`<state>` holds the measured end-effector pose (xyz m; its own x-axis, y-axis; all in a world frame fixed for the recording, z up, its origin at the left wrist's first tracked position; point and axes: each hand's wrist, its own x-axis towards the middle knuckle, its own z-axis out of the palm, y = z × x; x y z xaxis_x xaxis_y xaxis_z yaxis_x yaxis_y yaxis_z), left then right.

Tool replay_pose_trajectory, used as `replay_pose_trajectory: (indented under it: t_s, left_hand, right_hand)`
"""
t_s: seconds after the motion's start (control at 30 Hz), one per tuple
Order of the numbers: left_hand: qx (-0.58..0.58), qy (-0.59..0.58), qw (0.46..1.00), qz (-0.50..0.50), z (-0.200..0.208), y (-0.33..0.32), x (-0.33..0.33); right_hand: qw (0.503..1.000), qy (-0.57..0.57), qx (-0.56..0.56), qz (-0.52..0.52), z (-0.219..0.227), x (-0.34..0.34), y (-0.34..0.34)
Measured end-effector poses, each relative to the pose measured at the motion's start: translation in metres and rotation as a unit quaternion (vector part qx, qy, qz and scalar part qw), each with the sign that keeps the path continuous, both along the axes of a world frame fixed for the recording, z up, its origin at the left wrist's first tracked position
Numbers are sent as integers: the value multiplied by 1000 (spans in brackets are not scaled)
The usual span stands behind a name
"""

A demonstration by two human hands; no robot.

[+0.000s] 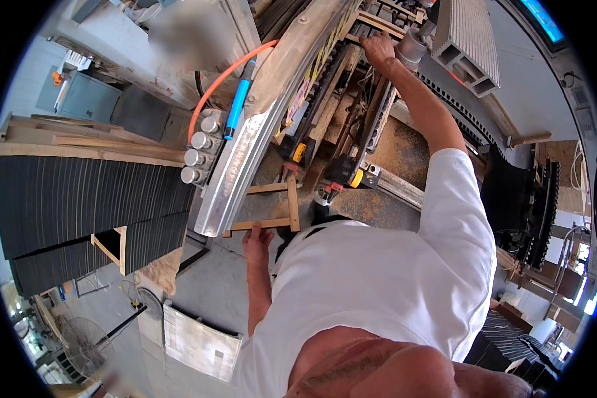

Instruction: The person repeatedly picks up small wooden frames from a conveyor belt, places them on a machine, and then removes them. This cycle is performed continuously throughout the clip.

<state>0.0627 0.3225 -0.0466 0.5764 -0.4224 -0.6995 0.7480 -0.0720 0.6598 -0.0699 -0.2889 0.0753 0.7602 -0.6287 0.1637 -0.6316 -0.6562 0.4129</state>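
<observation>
My left hand point(257, 244) is closed on the near bar of a small wooden frame point(293, 199), low beside the machine's rail. The frame is made of thin pale strips, and the metal rail hides part of it. My right arm reaches far forward over the machine bed. There my right hand point(379, 50) is closed at the edge of another pale wooden frame point(382, 25), next to a round metal cylinder point(411, 48). Its fingertips are small and partly hidden.
A silver machine beam point(235, 169) with a blue tube point(237, 109) and an orange hose point(227, 71) runs along the left. Dark stacked strips point(93, 199) stand farther left. Sawdust point(401, 156) covers the machine's base. A standing fan point(86, 345) is at lower left.
</observation>
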Motion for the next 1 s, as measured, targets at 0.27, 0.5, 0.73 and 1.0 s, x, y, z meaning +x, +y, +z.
replay_pose_trajectory:
  t_s: [0.27,0.5,0.73,1.0]
  left_hand:
    - [47,1,999,23,-17,-9,-8]
    - [67,11,996,55,-25,-6,-19]
    - [74,-11,996,45,-27,3,-22]
    - [78,-43,995,53,-12,17,-22]
  right_hand:
    - [998,-42,-45,21,-10,-2,-6]
    - [999,-33,-20,11,-9,-1,-9]
    - [997,-70,-17,20,-5,0,-5]
    - [999,-25,-36,-9,-2,3,0]
